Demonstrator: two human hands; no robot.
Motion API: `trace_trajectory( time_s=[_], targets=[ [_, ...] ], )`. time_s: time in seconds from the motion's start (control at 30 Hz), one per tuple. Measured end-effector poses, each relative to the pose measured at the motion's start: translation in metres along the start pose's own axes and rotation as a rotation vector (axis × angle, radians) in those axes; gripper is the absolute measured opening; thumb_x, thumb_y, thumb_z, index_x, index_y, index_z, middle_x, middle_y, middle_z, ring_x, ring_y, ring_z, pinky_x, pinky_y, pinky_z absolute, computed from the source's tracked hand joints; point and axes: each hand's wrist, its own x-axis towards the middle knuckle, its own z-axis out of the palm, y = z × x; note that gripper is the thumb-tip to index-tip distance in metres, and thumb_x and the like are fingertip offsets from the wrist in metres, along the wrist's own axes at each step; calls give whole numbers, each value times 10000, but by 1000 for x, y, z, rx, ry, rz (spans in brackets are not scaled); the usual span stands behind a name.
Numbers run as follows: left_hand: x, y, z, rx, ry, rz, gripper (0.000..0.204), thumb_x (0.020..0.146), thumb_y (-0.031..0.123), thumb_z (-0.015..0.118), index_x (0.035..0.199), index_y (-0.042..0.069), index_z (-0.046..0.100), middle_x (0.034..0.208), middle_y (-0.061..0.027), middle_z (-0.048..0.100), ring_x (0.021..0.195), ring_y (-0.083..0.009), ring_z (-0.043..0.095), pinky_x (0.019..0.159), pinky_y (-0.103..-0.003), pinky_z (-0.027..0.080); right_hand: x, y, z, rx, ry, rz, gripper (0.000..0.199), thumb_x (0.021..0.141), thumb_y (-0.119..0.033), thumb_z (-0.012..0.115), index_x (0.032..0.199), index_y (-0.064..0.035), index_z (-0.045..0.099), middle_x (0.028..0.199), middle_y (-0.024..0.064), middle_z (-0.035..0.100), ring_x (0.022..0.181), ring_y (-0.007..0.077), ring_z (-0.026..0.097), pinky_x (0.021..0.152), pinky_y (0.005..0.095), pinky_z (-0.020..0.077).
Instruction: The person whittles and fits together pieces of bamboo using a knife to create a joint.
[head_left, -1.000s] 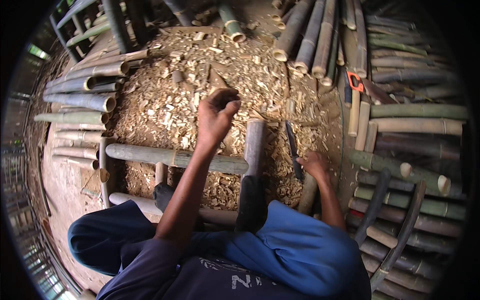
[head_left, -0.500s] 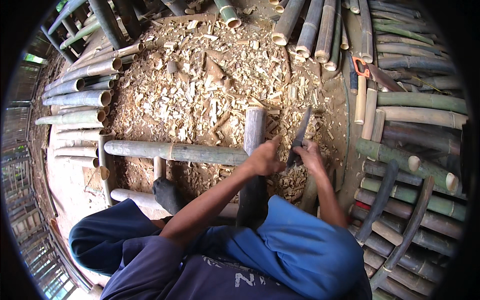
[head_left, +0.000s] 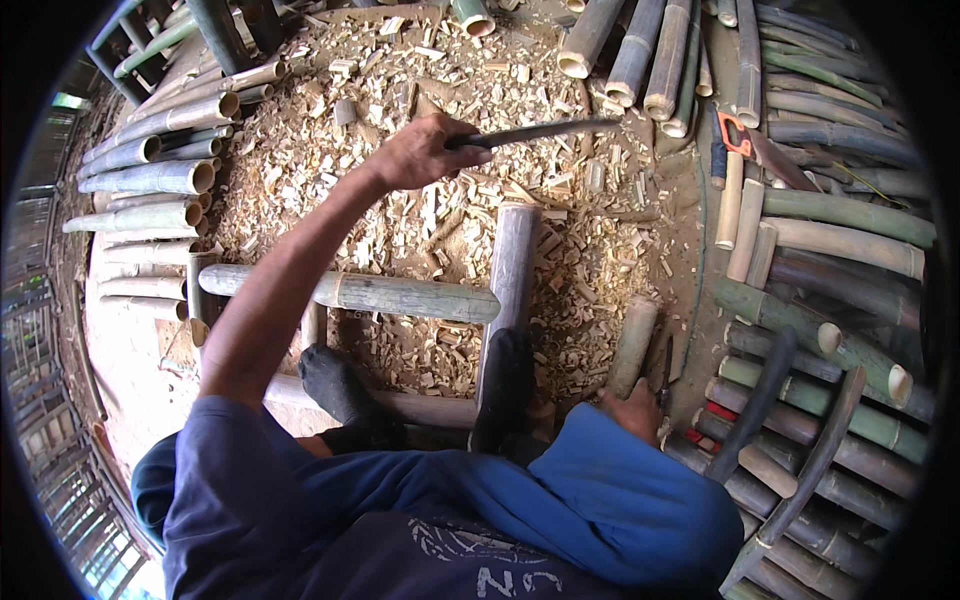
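Above chips, left hand [head_left: 415, 155] now gripping blade [head_left: 545, 131]

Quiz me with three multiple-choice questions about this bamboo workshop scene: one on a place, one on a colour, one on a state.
1. Where is the left hand?
A. raised over the wood chips
B. on the knee
C. on the saw

2. What colour are the trousers?
A. red
B. blue
C. white

3. How is the long blade held?
A. lying loose on the ground
B. gripped in the left hand
C. stuck into a pole

Answers: A, it is up above the wood chips; B, the cloth is plainly blue; B, fingers wrap its handle.
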Motion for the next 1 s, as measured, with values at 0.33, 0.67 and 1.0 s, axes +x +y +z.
trace_trajectory(
  time_s=[0.33, 0.67, 1.0],
  targets=[
    [-12, -36, 20, 441, -239, -278, 497, 970, 519, 659, 947, 45, 805, 502, -12, 580, 383, -94, 415, 377, -323, 318, 19, 45, 66, 544, 55, -16, 918, 738, -414, 816, 1421, 41, 403, 1269, 249, 626, 1122, 364, 649, 946, 463, 507],
    [-6, -66, 29, 362, -253, -234, 615, 956, 631, 596, 954, 48, 791, 502, 5, 555, 388, -63, 393, 362, -287, 327, 1, -30, -63, 1407, -212, -161, 663, 784, -303, 707, 1331, -5, 482, 1119, 131, 591, 921, 232, 659, 768, 378, 596],
    [-8, -70, 33, 361, -265, -245, 617, 960, 627, 586, 988, 45, 786, 493, 18, 519, 386, -59, 360, 360, -277, 292, 5, -105, -134, 1225, -407, -370, 741, 742, -312, 713, 1354, 1, 437, 1048, 135, 601, 818, 232, 670, 692, 375, 604]
  ],
)
